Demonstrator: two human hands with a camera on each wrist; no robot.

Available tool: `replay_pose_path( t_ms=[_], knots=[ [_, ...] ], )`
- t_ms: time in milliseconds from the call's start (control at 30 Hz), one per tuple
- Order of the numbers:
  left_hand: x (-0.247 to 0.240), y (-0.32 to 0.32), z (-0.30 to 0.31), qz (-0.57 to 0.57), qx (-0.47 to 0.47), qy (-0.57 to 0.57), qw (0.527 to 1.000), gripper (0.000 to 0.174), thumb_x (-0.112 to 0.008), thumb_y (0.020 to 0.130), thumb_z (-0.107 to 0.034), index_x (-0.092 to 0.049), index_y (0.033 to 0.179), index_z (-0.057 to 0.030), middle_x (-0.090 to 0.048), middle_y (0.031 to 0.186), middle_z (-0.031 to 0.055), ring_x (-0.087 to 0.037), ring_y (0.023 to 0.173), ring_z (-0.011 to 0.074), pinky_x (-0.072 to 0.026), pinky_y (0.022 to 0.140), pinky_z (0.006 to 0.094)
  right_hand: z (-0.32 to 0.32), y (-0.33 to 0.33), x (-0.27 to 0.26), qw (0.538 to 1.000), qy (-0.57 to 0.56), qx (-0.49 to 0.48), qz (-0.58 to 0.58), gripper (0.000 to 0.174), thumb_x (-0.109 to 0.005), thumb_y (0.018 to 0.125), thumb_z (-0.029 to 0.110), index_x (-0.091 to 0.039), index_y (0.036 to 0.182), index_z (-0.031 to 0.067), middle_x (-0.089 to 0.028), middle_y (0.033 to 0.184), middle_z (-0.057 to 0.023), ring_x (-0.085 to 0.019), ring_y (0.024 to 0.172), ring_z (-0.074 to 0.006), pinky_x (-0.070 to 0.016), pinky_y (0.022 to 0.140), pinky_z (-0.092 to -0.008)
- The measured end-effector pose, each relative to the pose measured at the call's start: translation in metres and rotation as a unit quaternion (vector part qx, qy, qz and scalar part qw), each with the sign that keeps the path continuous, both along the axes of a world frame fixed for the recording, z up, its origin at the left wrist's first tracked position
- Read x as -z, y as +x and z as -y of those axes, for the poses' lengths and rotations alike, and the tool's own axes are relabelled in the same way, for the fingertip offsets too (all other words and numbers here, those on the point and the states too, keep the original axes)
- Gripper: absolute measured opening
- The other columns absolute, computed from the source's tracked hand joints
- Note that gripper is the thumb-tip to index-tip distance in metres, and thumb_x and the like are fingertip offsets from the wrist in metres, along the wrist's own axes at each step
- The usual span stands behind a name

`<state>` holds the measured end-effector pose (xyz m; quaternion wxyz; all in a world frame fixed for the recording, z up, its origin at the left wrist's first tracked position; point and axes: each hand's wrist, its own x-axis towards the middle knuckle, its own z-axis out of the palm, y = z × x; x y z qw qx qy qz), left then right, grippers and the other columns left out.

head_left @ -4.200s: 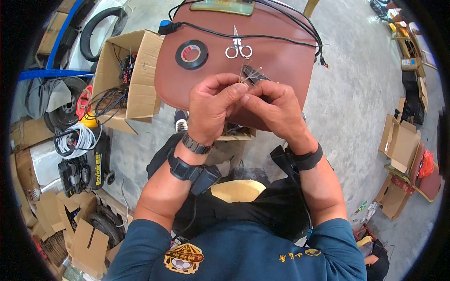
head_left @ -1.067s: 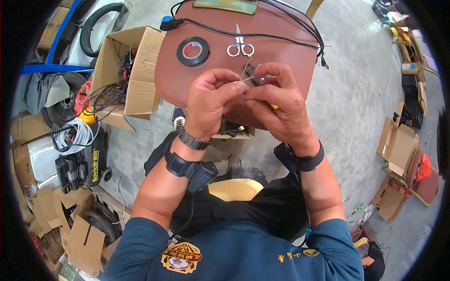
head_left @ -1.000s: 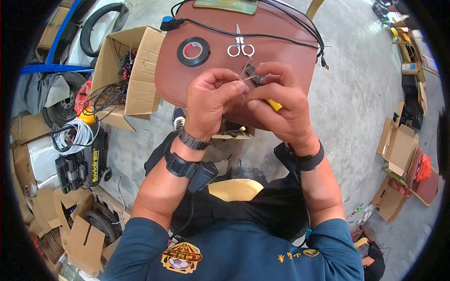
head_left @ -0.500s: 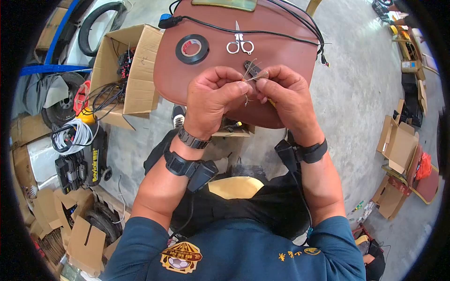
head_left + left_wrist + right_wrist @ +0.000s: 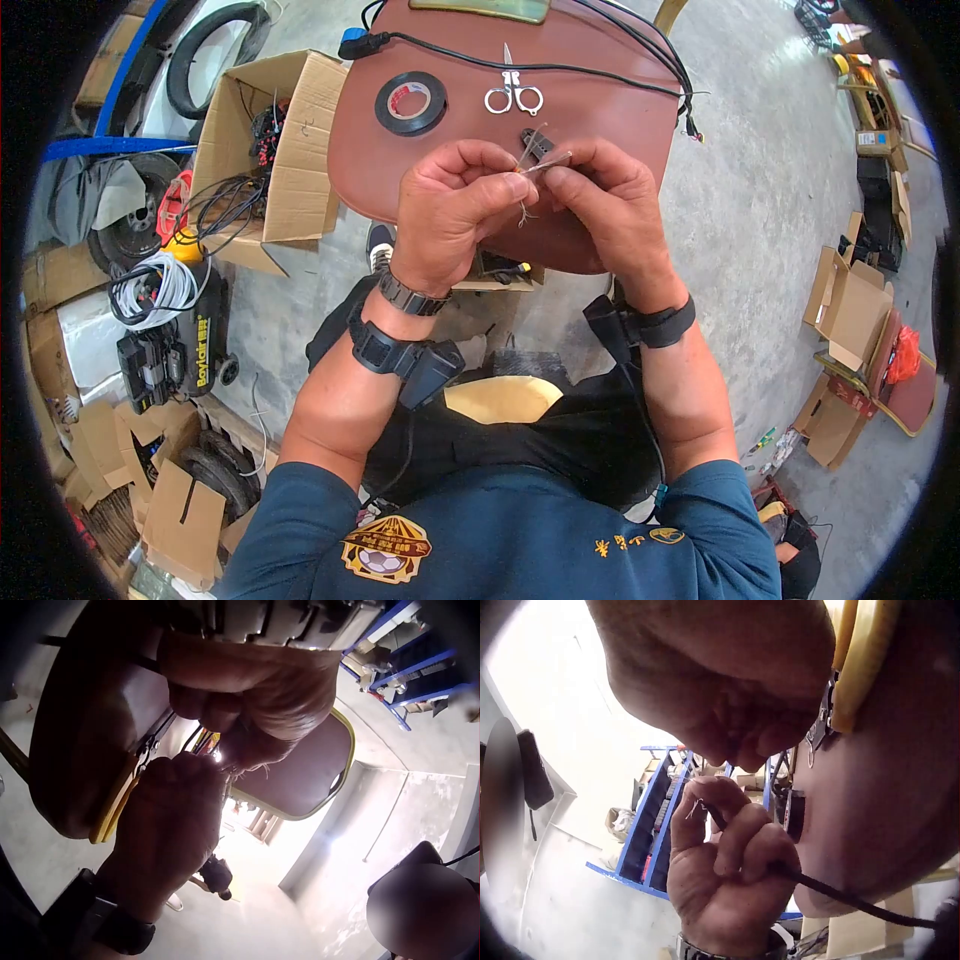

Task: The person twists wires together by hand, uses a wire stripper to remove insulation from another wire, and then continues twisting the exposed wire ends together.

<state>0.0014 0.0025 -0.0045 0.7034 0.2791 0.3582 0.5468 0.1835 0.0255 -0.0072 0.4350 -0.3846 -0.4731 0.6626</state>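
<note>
My left hand (image 5: pixel 450 205) grips the end of a black cable (image 5: pixel 840 898), which runs through its curled fingers. Fine bare wire strands (image 5: pixel 695 808) fan out at its thumb and fingertip. My right hand (image 5: pixel 612 205) faces it closely, thumb and index finger pinching one bundle of these strands. Other strands point up and down between the hands. Beneath the hands, pliers with dark jaws and yellow handles (image 5: pixel 859 671) lie on the brown padded seat (image 5: pixel 600 110); in the head view my right hand hides the handles.
On the seat lie silver scissors (image 5: pixel 508 78), a roll of black tape (image 5: pixel 384 112) and a black cord (image 5: pixel 450 56) crossing the far part. An open cardboard box (image 5: pixel 310 150) with cables stands to the left. Another cardboard box (image 5: pixel 860 310) is at right.
My right thumb and fingers were spread apart about a second ago; now they pinch a strand bundle beside my left fingertips. The strands are splayed wider. My left hand keeps its grip.
</note>
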Motion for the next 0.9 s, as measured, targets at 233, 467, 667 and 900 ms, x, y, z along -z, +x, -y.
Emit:
replay_pose_path(
  t_ms=[233,467,667,900],
  knots=[
    [0.0,-0.001,0.0,0.003,0.012,0.006,1.0,0.014,-0.066,0.085,-0.001,-0.061,0.098,-0.0016,-0.068,0.081,0.0126,-0.049,0.052,0.0059,-0.0341,0.044,0.0171,-0.004,0.007,-0.005,0.994,-0.044,-0.05,-0.083,0.033,-0.059,0.086,-0.005,-0.06,0.119,-0.0002,-0.066,0.1,-0.0073,-0.062,0.089,-0.0117,-0.0495,0.076,-0.0228],
    [-0.001,-0.004,0.001,0.012,0.038,-0.014,0.999,0.015,-0.065,0.084,0.0,-0.061,0.099,-0.001,-0.068,0.08,0.0128,-0.05,0.052,0.0063,-0.0352,0.045,0.0171,0.0,0.004,-0.011,0.984,-0.065,-0.05,-0.161,0.032,-0.06,0.084,-0.003,-0.061,0.117,-0.0005,-0.066,0.098,-0.0063,-0.061,0.084,-0.0101,-0.049,0.072,-0.0218],
    [-0.007,0.001,0.002,-0.036,0.054,-0.003,0.998,0.018,-0.068,0.082,0.0,-0.061,0.098,0.0,-0.069,0.08,0.0119,-0.057,0.057,0.008,-0.0403,0.048,0.0173,-0.006,0.014,-0.007,0.994,-0.065,-0.044,-0.082,0.015,-0.064,0.085,0.008,-0.066,0.097,-0.0015,-0.065,0.083,-0.0033,-0.057,0.071,-0.0078,-0.0473,0.066,-0.0215],
    [-0.013,-0.002,0.004,-0.096,0.111,-0.001,0.989,0.016,-0.069,0.08,-0.002,-0.062,0.094,-0.0004,-0.069,0.08,0.0087,-0.063,0.067,0.0108,-0.0494,0.059,0.0219,-0.009,0.023,-0.011,0.986,-0.13,-0.067,-0.084,0.01,-0.063,0.085,0.006,-0.066,0.09,-0.0019,-0.064,0.077,-0.0044,-0.058,0.065,-0.0095,-0.0464,0.06,-0.0228]
  ],
)
